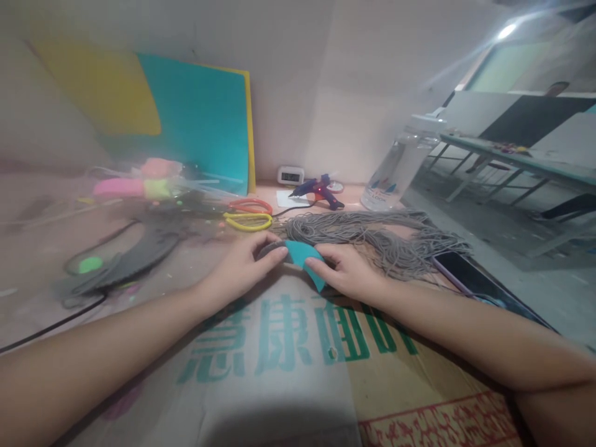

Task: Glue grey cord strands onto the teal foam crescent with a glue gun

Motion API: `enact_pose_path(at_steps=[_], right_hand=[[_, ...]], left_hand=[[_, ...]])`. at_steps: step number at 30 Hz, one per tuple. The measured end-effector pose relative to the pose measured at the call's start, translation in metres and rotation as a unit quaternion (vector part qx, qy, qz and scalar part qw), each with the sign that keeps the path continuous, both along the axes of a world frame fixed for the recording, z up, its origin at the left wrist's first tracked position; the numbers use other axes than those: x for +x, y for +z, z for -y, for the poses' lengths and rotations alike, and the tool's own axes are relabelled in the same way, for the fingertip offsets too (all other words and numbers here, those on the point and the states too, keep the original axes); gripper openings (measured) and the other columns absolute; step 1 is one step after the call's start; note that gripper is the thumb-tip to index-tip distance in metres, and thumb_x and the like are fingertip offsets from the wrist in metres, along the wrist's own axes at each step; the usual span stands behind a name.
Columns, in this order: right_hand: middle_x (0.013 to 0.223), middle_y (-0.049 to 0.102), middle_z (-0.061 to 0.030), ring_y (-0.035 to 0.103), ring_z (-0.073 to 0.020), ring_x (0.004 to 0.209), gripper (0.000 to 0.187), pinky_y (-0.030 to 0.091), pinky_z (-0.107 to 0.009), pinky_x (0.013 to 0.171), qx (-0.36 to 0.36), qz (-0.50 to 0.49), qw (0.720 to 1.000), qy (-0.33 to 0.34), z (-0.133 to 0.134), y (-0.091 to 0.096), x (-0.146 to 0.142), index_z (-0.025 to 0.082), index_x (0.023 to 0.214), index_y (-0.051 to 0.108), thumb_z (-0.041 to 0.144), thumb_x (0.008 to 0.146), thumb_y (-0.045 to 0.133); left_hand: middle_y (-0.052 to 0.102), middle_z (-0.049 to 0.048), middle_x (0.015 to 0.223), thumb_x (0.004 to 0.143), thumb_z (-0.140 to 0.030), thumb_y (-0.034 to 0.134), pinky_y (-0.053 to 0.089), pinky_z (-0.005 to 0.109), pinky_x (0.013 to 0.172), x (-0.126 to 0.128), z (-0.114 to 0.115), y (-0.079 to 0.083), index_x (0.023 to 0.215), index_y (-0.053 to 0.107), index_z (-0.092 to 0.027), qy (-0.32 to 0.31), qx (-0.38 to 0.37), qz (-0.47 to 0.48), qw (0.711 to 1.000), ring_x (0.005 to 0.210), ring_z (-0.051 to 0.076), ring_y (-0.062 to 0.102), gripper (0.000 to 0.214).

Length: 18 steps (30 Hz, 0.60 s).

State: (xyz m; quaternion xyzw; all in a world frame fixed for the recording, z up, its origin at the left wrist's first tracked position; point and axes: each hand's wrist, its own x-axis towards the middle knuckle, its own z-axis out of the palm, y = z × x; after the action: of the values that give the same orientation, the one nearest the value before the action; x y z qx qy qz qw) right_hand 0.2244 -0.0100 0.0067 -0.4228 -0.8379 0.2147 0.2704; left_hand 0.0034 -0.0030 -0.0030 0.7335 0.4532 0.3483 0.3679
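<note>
A small curved piece of teal sheet (300,253) is held between my two hands, over the printed cardboard (288,335). My left hand (246,267) is closed in a pinch at its left end, where a dark grey strip (270,247) also shows; whether the two are joined I cannot tell. On the right, my right hand (349,270) pinches the teal sheet between thumb and fingers, and a pointed corner hangs below the thumb. Just beyond the hands lies a bundle of grey cord (363,233).
Red-and-yellow-handled scissors (249,217), a glue gun (321,189) with its cable and a small digital clock (290,176) stand behind. A water bottle (395,164) and a phone (484,285) are right. Teal and yellow sheets (200,118) lean on the wall; a dark grey curved piece (135,261) lies left.
</note>
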Motion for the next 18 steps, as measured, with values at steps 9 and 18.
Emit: enact_pose_path(at_steps=[9,18], right_hand=[[0.061,0.048,0.0029,0.045,-0.0100,0.059,0.031,0.032,-0.021,0.055,-0.004,0.000,1.000,-0.004,-0.0019,-0.0043,0.0028,0.017,0.068,0.053,0.037,0.092,0.049],[0.060,0.047,0.0034,0.044,-0.0094,0.058,0.033,0.032,-0.020,0.054,0.008,0.007,1.000,0.002,-0.0043,-0.0059,0.0037,0.017,0.067,0.051,0.037,0.092,0.049]], left_hand=[[0.062,-0.0005,0.076,0.085,-0.045,0.057,0.040,0.027,0.065,0.0013,-0.0002,0.0009,0.088,0.063,-0.018,-0.003,0.041,-0.043,0.998,0.071,0.017,0.054,0.027],[0.059,-0.0005,0.073,0.086,-0.048,0.057,0.040,0.026,0.063,0.0005,-0.0002,-0.0001,0.081,0.060,-0.017,-0.012,0.028,-0.021,0.999,0.070,0.016,0.054,0.031]])
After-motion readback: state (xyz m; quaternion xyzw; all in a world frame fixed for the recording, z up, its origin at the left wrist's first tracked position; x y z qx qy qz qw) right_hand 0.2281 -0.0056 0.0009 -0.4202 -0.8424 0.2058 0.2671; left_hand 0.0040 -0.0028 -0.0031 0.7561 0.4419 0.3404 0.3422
